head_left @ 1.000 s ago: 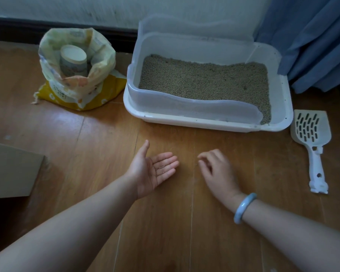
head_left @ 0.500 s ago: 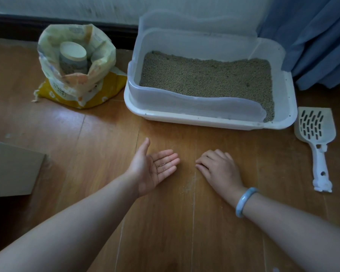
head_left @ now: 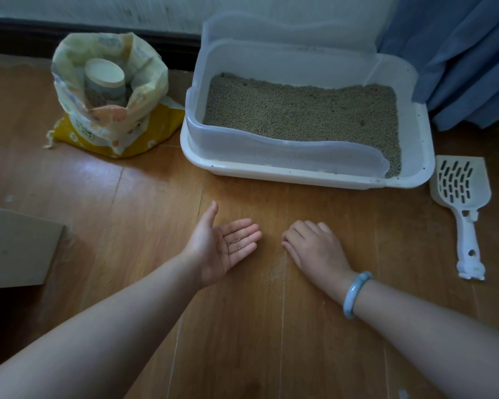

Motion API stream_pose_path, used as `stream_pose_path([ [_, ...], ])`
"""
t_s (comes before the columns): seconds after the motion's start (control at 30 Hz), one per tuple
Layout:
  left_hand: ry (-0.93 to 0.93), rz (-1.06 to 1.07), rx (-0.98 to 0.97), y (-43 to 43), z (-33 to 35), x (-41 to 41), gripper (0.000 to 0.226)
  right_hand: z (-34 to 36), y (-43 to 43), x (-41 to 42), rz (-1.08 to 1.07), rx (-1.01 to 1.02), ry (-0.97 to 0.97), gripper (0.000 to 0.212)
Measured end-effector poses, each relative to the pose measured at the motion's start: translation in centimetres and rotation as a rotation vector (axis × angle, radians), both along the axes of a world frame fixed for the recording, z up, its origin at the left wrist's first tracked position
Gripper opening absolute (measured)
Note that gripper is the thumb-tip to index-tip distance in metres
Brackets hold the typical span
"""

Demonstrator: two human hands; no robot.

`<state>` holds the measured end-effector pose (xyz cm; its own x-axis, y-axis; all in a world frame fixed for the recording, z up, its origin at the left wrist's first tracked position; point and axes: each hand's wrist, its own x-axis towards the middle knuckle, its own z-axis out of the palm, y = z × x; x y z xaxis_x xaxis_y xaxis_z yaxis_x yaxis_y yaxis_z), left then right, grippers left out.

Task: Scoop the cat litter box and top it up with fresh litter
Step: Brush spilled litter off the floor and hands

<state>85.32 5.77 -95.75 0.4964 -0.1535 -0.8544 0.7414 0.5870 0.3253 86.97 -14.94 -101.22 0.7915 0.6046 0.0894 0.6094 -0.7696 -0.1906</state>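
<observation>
Head view: wooden floor (head_left: 121, 203), blue curtain (head_left: 458, 53), left hand (head_left: 222, 247) flat palm-up, right hand (head_left: 314, 247) loosely curled, empty.

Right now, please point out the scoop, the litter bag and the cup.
scoop (head_left: 461, 184): head view, on its slotted blade.
litter bag (head_left: 156, 131): head view, on its yellow lower part.
cup (head_left: 105, 72): head view, on its flat top.

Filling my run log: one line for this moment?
left hand: palm up, few grains | right hand: curled on floor | scoop: beside litter box
</observation>
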Motion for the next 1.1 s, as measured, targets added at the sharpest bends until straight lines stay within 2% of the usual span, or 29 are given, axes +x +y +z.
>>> stream_pose_path([
  [0.3, -0.001, -0.002, 0.003, 0.0, 0.1, 0.0, 0.076, -0.2, 0.7, 0.1, -0.045, -0.087, 0.000, 0.007],
  [0.43, -0.006, -0.013, 0.000, -0.2, 0.1, -0.2, 0.075, 1.6, 1.8, -0.3, -0.226, 0.079, 0.162, 0.030],
  [0.53, 0.000, -0.028, -0.009, -0.6, -0.1, -0.4, 0.076, 3.5, 4.3, -1.5, -0.158, 0.213, 0.195, 0.028],
  [0.67, -0.006, -0.082, -0.024, -0.9, 0.0, -0.6, 0.077, 4.1, 5.9, -3.0, -0.026, 0.269, 0.192, 0.023],
  [0.77, -0.011, -0.067, -0.004, -0.7, 0.1, -0.5, 0.075, 3.5, 4.2, -3.0, -0.051, 0.318, 0.224, 0.022],
  [0.93, -0.004, -0.008, 0.011, 0.1, 0.0, -0.5, 0.075, 1.7, -1.6, -1.6, -0.376, 0.236, 0.284, 0.010],
  [1.1, -0.002, -0.006, 0.013, 0.0, 0.1, -0.4, 0.074, 0.8, -4.3, -0.8, -0.312, 0.095, 0.222, 0.016],
])
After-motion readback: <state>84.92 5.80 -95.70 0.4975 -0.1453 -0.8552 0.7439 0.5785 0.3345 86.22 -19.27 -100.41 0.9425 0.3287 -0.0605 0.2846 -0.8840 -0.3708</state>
